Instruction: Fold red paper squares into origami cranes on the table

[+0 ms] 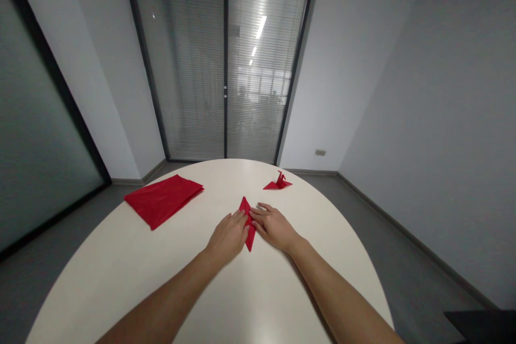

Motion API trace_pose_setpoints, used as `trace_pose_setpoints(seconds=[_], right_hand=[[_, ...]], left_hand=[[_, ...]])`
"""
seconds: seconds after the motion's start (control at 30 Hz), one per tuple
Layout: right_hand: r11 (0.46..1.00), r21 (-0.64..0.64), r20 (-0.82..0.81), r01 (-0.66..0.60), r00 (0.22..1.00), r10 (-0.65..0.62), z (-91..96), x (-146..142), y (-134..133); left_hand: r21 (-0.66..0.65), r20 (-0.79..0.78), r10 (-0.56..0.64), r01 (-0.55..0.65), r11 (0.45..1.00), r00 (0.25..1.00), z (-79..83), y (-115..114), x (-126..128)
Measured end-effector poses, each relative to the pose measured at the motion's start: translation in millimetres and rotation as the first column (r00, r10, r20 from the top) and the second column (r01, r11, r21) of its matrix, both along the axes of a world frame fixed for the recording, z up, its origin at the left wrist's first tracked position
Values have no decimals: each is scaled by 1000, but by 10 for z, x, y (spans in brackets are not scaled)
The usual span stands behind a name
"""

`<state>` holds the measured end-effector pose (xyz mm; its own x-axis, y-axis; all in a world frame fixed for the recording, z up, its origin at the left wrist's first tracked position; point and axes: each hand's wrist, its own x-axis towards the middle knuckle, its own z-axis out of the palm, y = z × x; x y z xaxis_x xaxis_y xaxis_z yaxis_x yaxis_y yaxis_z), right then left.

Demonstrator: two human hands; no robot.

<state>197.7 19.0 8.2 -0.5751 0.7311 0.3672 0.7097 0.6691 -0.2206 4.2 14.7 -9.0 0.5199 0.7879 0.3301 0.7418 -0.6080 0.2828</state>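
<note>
Paper (250,237) beneath left grip (227,234), right grip (277,227)

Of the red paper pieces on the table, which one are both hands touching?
The narrow piece pointed at both ends, beneath the left hand and right hand. The larger red paper at left and the crane farther back are untouched.

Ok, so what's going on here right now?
A person has both hands on a small folded red paper on a round white table. The left hand rests fingers on its left side, and the right hand touches it from the right. The paper is long and narrow, pointed at both ends. Farther off, beyond the right hand, a red crane sits untouched. To the left lies a larger red paper, also untouched.
</note>
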Motion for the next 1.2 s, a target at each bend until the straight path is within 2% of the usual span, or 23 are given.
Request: trace_pose_setpoints(seconds=[0.23, 0.37, 0.63, 0.8, 0.97, 1.2], right_hand=[[999, 5, 24, 37, 999, -37, -5, -21, -8], [998, -9, 37, 70, 997, -70, 10, -46, -28], [988, -88, -54, 130, 989, -135, -9, -37, -38], [975, -65, -29, 212, 976, -214, 0, 6, -22], [935, -55, -129, 351, 926, -355, -46, 63, 26], [903, -171, -245, 393, 871, -426, -95, 27, 67]], left_hand=[[43, 43, 1, -3, 999, 999, -55, 0, -26], [87, 60, -56, 51, 995, 997, -27, -3, -27], [8, 48, -82, 82, 997, 995, 9, -14, -43], [2, 40, -88, 88, 996, 995, 25, -29, -55], [3, 13, -82, 82, 997, 997, 45, -37, -43], [-5, 34, -126, 126, 992, 991, 85, -53, -54]])
